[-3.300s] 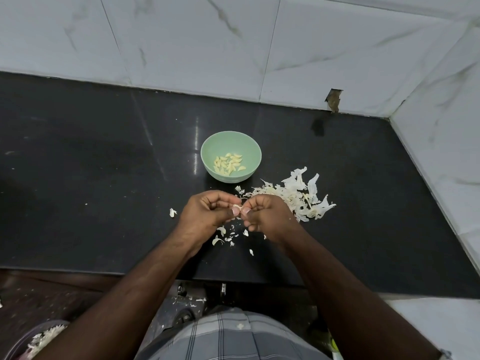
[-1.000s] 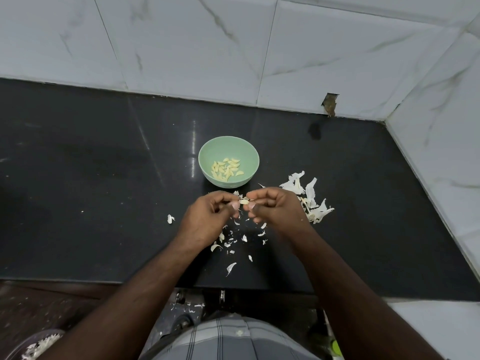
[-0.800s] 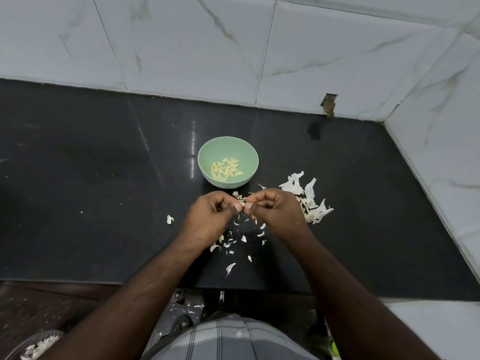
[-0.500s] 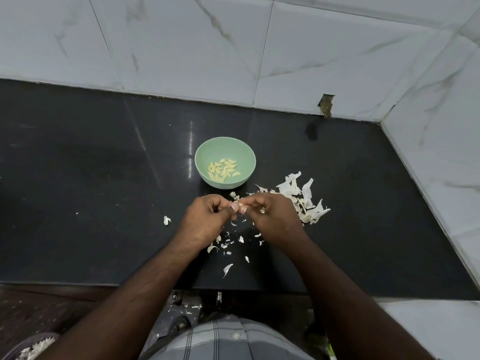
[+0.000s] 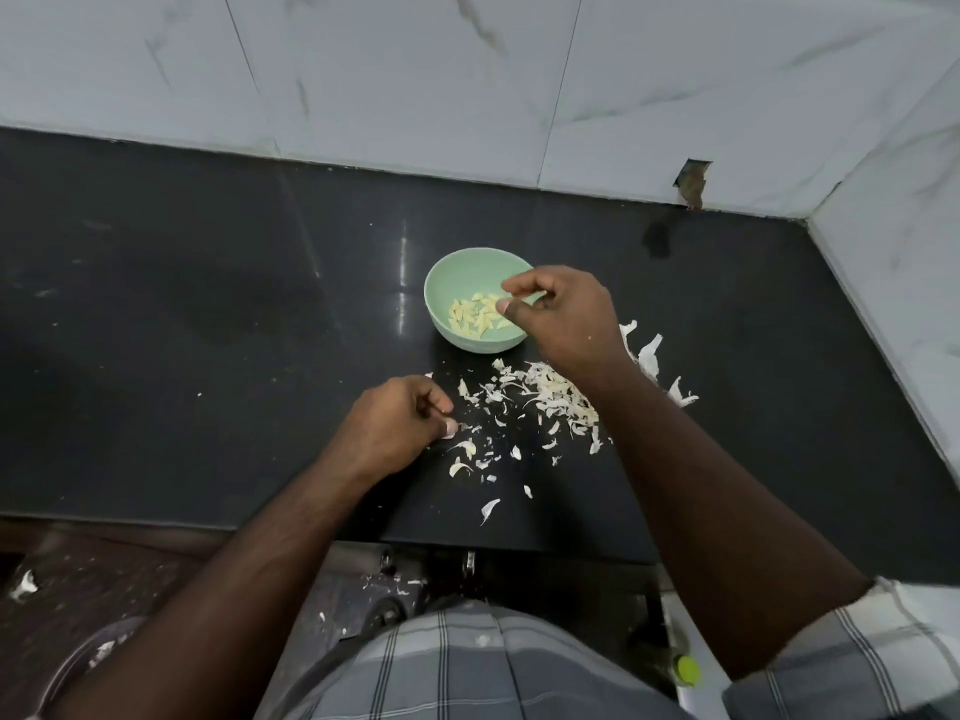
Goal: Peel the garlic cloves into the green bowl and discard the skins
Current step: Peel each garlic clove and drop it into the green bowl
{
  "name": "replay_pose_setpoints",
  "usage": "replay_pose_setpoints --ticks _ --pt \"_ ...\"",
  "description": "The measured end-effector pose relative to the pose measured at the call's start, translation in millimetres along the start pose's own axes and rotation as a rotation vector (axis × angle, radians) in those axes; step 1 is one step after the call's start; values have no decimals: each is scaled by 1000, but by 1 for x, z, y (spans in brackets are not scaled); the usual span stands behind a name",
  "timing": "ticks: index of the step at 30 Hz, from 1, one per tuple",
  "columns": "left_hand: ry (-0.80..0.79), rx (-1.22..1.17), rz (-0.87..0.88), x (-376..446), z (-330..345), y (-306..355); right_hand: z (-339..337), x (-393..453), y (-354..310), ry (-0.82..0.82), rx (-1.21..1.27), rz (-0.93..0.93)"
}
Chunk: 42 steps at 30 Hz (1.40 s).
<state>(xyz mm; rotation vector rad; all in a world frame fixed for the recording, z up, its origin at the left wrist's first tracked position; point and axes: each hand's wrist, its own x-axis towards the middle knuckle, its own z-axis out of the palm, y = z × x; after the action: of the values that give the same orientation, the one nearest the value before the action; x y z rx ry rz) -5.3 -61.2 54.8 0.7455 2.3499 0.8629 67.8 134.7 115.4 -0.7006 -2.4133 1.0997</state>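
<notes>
So the green bowl (image 5: 480,299) sits mid-counter with a small heap of peeled garlic cloves (image 5: 477,315) in the bottom, and the right hand (image 5: 563,317) hovers right over its rim, thumb and forefinger pinched close together. Looks like the drop-off step: a clove going in or only just gone. I honestly can't tell if anything's between those fingertips, way too small to see. The left hand (image 5: 397,426) is nearer the body, fingers curled, thumb on something pale, probably a scrap of skin, but that's a guess too. Just right of that hand and under the right wrist is the pile of skins (image 5: 545,402), with loose flakes trailing toward the black countertop (image 5: 208,330) edge. Next move, I'd say: grab a fresh clove, though I can't pick out any unpeeled ones, the arm covers part of the pile.
</notes>
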Motion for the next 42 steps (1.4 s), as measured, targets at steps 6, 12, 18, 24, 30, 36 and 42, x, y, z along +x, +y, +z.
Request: replay_pose_setpoints --ticks 6,12,18,24,30,36,42 --pt "-108 92 25 -8 15 -14 24 -83 33 -587 -286 168" --pt "-90 134 38 -9 24 -16 33 -94 53 -515 -488 224" --pt "-35 148 47 -11 29 -18 32 -73 58 -329 -476 9" --pt "33 122 42 -12 29 -18 67 -55 57 -346 -587 -327" --pt "79 108 6 -13 22 -22 49 -49 77 -372 -689 -335" --pt "89 103 4 -10 24 -19 41 -63 73 -240 -514 -275" --pt "80 126 18 -6 26 -17 60 -81 51 -443 -527 -233"
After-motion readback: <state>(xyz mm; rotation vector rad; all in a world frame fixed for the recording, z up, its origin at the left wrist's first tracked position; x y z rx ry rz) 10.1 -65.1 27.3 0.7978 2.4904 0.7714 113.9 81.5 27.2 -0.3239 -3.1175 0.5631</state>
